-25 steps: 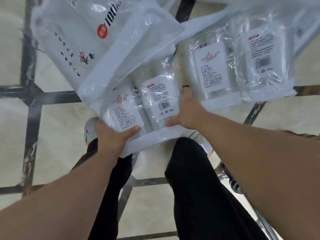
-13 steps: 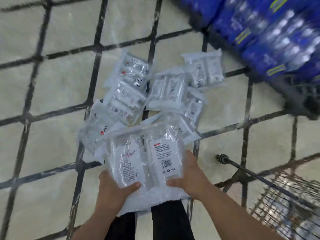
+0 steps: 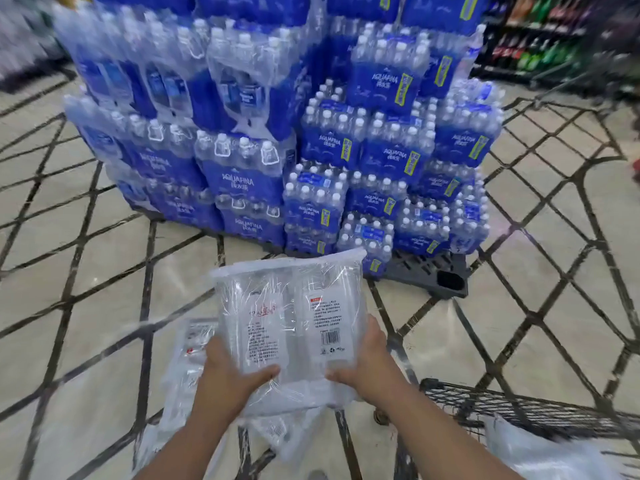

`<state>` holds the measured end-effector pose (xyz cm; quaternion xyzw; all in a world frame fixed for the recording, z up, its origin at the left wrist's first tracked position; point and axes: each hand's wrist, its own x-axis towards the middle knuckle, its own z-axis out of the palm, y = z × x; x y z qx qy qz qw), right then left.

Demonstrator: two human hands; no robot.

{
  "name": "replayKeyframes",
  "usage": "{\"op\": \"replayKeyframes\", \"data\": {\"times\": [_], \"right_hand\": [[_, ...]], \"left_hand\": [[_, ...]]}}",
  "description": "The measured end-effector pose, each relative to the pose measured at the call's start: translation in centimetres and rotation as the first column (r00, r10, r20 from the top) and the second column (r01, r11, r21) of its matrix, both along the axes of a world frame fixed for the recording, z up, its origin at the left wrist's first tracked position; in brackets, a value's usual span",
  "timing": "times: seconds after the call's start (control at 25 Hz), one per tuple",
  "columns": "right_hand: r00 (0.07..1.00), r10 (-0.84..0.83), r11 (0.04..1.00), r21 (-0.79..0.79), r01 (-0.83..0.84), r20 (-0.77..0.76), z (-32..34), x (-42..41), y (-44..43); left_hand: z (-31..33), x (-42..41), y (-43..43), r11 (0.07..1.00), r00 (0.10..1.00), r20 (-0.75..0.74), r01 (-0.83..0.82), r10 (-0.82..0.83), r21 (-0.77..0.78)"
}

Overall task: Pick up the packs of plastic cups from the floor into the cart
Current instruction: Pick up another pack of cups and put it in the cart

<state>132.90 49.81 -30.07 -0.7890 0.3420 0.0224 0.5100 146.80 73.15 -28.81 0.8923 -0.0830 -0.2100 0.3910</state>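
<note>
Left hand (image 3: 231, 379) and right hand (image 3: 369, 367) are clamping the near, lower corners of a pack of cups (image 3: 294, 327), thumbs on its label face, held clear of the floor. Its long axis is running away from the person, top edge pointing toward the stacked bottled water (image 3: 263, 133). The cart (image 3: 519, 405) is lying low to the right, nearer the right hand; more packs (image 3: 188, 344) are lying on the floor to the left

cart (image 3: 519, 407) cut off, floor packs (image 3: 188, 355) blurred
</note>
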Motion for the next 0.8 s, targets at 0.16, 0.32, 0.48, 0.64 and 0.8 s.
{"op": "replayKeyframes", "data": {"times": [0.16, 0.32, 0.48, 0.64, 0.8], "right_hand": [[0.991, -0.133, 0.99, -0.041, 0.134, 0.011, 1.4, -2.8, -1.6], [0.97, -0.242, 0.969, -0.044, 0.242, -0.008, 3.2, -5.0, -1.5], [0.931, -0.364, 0.928, -0.098, 0.361, -0.022, 4.4, -6.0, -1.5], [0.869, -0.494, 0.864, -0.126, 0.488, -0.022, 5.6, -5.4, 0.0], [0.794, -0.608, 0.786, -0.14, 0.602, 0.002, 6.7, -5.1, 1.7]], "left_hand": [[1.8, 1.0, -3.9, 0.987, 0.988, 0.019, 0.151, -0.15, -0.047], [3.9, 2.6, -7.4, 0.948, 0.95, 0.001, 0.311, -0.312, -0.071], [4.9, 4.6, -10.5, 0.878, 0.883, 0.004, 0.467, -0.469, -0.102], [6.2, 7.3, -13.1, 0.77, 0.777, 0.051, 0.629, -0.627, -0.107], [6.7, 9.1, -15.8, 0.67, 0.675, 0.087, 0.738, -0.732, -0.083]]}}
